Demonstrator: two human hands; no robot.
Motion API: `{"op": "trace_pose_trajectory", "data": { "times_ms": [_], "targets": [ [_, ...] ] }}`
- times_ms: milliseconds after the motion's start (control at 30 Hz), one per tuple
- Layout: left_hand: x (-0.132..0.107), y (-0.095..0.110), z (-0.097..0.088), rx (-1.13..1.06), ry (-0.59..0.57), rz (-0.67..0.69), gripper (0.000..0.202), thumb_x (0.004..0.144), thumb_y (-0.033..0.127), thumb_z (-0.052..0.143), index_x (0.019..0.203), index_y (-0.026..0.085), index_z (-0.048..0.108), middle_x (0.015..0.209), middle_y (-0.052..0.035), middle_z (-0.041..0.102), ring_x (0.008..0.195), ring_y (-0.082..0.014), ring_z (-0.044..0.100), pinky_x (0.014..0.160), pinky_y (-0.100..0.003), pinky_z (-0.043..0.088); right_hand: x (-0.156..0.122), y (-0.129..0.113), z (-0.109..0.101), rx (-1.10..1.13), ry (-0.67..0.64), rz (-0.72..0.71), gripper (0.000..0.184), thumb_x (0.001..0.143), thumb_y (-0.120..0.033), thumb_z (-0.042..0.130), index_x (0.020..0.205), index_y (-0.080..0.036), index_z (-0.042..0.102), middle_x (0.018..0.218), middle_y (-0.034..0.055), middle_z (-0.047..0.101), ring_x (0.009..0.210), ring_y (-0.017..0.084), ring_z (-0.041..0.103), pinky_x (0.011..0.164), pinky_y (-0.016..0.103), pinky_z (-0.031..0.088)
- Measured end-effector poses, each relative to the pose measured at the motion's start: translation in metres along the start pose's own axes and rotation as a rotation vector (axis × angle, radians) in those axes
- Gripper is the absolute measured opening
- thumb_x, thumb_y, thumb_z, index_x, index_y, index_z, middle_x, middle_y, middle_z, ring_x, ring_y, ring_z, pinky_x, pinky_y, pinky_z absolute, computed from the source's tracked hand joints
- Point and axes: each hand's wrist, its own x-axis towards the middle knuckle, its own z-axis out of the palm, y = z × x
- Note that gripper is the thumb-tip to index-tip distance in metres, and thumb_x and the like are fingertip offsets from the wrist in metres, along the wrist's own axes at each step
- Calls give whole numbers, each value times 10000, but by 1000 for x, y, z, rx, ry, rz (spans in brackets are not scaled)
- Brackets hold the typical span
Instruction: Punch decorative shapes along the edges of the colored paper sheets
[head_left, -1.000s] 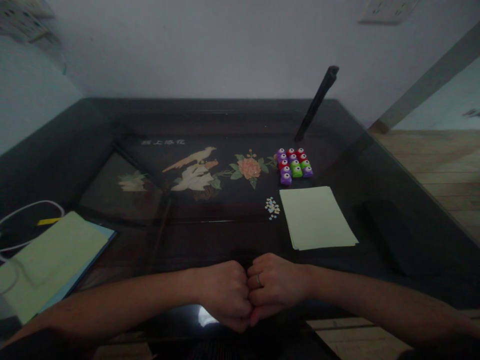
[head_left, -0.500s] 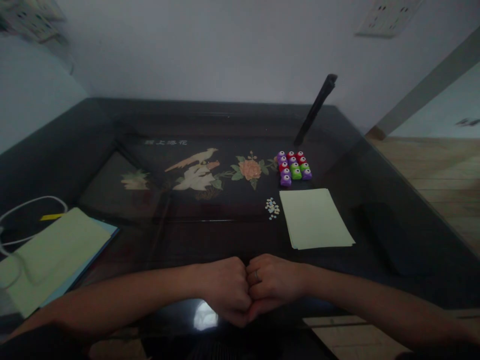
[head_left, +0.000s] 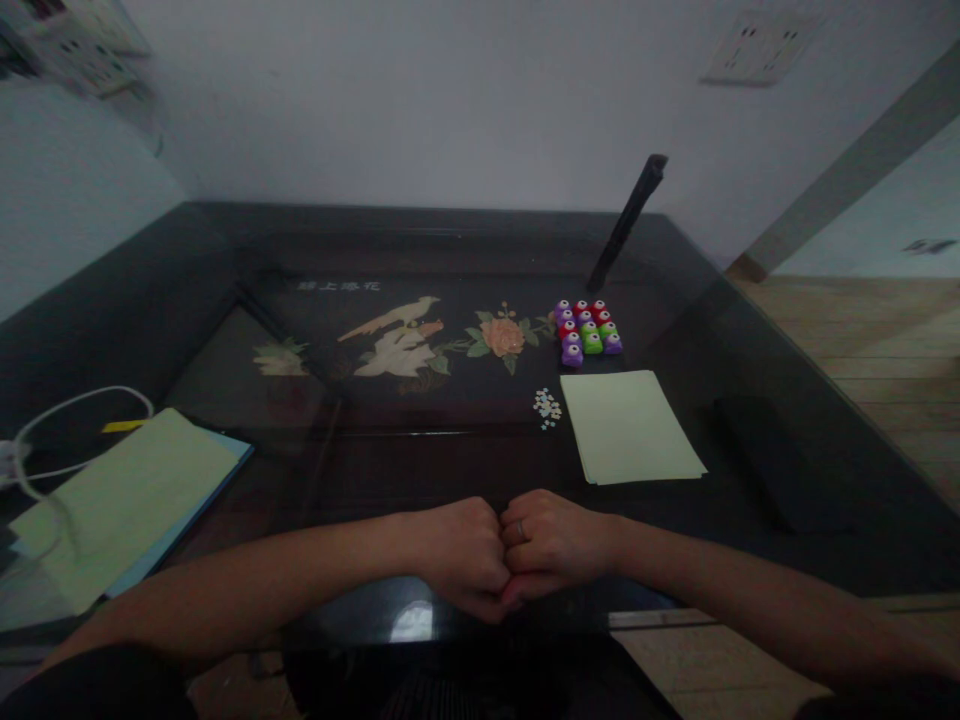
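My left hand (head_left: pixel 466 552) and my right hand (head_left: pixel 553 543) are both closed into fists, knuckles pressed together above the table's front edge. A ring shows on a finger of the right one. Nothing sticks out from either fist. Just beyond the right fist lies a stack of pale yellow-green paper sheets (head_left: pixel 634 428). Beside its left edge is a small scatter of tiny pale paper shapes (head_left: pixel 547 409). Farther back, several small purple, red and green craft punches (head_left: pixel 587 332) with white, dark-centred round tops stand in rows.
The dark glossy table (head_left: pixel 420 470) has an inlaid bird-and-flower picture. At left, more paper sheets (head_left: pixel 127 500) lie near a white cable (head_left: pixel 82 393). A black stick-like object (head_left: pixel 628 222) rises at the back. A dark flat object (head_left: pixel 776 465) lies at right.
The camera view has shifted slightly, so hands and table sit a little differently in the picture. Both fists stay pressed together, and the things on the table have not moved.
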Motion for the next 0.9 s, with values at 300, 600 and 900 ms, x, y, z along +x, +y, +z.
{"op": "trace_pose_trajectory", "data": {
  "times_ms": [300,600,900],
  "targets": [
    [-3,-1,6,32,12,13,258,783,329,615,548,224,601,481,26,651,460,-138,617,394,-249,400,-1,-2,0,-70,-54,22,483,937,-479,441,596,-181,609,571,4,622,537,135,531,534,281,332],
    [-4,-1,9,50,6,-1,271,779,352,627,540,227,611,466,32,631,452,-140,603,387,-257,391,1,-3,-1,-58,-1,13,569,982,-468,308,584,-184,600,551,5,607,524,142,518,507,295,320],
    [-4,-1,9,35,30,14,303,791,320,611,506,221,582,446,22,618,441,-136,593,392,-251,384,-1,-2,0,-77,-73,41,500,943,-486,421,592,-181,605,574,6,627,539,129,533,534,277,344]
  ]
}}
